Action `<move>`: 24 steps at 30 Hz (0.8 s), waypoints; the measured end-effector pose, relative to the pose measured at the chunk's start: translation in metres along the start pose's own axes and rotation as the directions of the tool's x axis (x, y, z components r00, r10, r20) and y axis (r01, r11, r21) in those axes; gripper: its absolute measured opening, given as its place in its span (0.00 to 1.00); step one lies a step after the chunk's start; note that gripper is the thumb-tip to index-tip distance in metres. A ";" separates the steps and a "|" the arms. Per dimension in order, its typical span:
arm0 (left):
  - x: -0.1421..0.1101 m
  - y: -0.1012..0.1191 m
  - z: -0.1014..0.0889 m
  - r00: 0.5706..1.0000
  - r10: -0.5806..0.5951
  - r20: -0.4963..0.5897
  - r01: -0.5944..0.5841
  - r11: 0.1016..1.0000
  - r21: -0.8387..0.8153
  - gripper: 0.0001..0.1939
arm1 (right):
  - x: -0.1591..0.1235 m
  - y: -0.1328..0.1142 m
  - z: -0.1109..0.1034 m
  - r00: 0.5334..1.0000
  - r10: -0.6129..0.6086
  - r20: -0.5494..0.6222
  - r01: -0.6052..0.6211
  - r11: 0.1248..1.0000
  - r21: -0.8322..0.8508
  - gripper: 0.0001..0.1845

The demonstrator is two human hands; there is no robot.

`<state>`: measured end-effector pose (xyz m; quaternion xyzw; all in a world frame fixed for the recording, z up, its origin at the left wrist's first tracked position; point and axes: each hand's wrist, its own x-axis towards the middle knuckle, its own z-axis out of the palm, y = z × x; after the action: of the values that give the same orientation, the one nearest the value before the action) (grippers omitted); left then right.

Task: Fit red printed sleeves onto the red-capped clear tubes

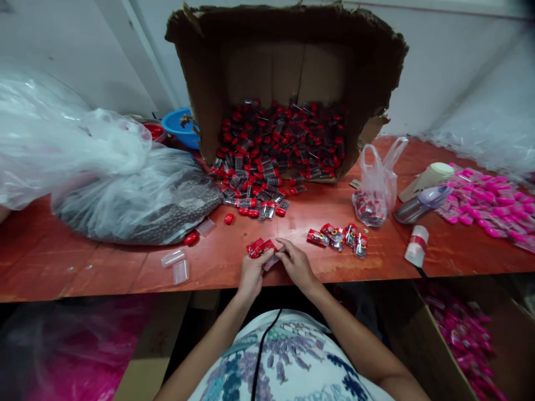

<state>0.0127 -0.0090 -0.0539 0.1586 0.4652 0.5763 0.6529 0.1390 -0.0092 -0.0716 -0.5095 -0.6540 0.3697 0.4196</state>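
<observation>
My left hand (pixel 252 274) is closed on some small red printed packets (pixel 262 247), held just above the front of the table. A pale translucent piece (pixel 270 262) shows below them, between both hands. The fingers of my right hand (pixel 296 266) are drawn together at the right edge of the packets; what they pinch is too small to make out. Right of my hands lie several red-and-clear wrapped packs (pixel 337 236). Clear plastic cases (pixel 180 272) and a red cap (pixel 191 239) lie to the left, with another red cap (pixel 229 219) ahead.
A torn cardboard box (pixel 288 69) on its side spills red-capped clear containers (pixel 261 181) onto the red table (pixel 125 270). Left sits a bulging plastic bag (pixel 142 200); right are a small carrier bag (pixel 374 192), a tumbler (pixel 418 206), a roll (pixel 417 246) and pink items (pixel 493 203).
</observation>
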 end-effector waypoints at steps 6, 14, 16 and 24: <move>0.010 0.009 -0.016 0.991 0.027 -0.130 -0.031 0.999 -0.029 0.14 | 0.026 0.003 -0.004 0.959 -0.187 0.213 0.218 0.967 -0.134 0.20; 0.017 0.022 -0.021 0.982 -0.021 -0.187 -0.019 0.978 -0.209 0.11 | 0.117 0.033 -0.032 0.984 -0.153 0.089 0.177 0.837 -0.518 0.27; 0.017 0.023 -0.022 0.983 -0.040 -0.177 -0.001 0.973 -0.230 0.11 | 0.121 0.038 -0.032 0.982 -0.133 0.138 0.189 0.773 -0.606 0.24; 0.025 0.025 -0.022 0.972 -0.096 -0.213 0.023 0.948 -0.318 0.08 | 0.043 0.015 -0.019 0.974 -0.122 0.189 0.190 0.895 -0.403 0.14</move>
<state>-0.0225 0.0132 -0.0574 -0.0279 0.4434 0.6371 0.6299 0.1561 0.0368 -0.0709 -0.5021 -0.7881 0.2254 0.2756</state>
